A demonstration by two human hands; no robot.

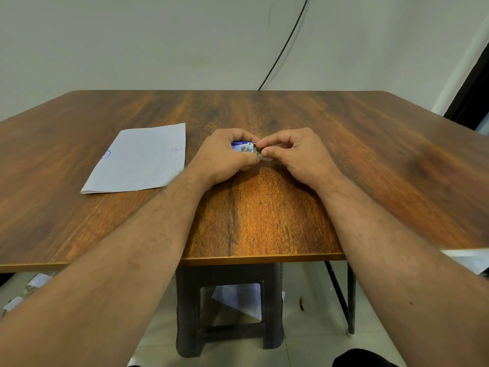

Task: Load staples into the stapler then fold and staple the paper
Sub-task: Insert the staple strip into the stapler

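Right now I am looking at a small blue staple box (pixel 242 146) sitting at the centre of my view, just past the middle of the wooden table (pixel 264 213). I am seeing the left hand (pixel 228 157) gripping it, fingers curled over its far edge and the thumb pressing along its near side. At the box's 3 o'clock end, the right hand (pixel 299 152) is pinching something pale and thin between thumb and forefinger, right at the box's open end; a pale flap or strip (pixel 266 160) is sticking out just below that pinch, and I cannot tell whether it is part of the box or a strip of staples. The other right fingers are curling inward. Both hands are touching or nearly touching each other over the box.

I am not finding the stapler anywhere in this view.

Moving outward, at 9 o'clock from the box, near the left hand but apart from it, a folded white sheet of paper (pixel 137 160) is lying flat on the table, with small blue ink marks on it and a dashed line near its right edge. Both forearms are reaching in from 6 o'clock. Under the table's near edge, a dark plastic stool (pixel 227 308) is standing on the tiled floor, with a loose paper (pixel 246 298) lying beneath it. At 12 o'clock, a black cable (pixel 285 46) is running up the pale wall.
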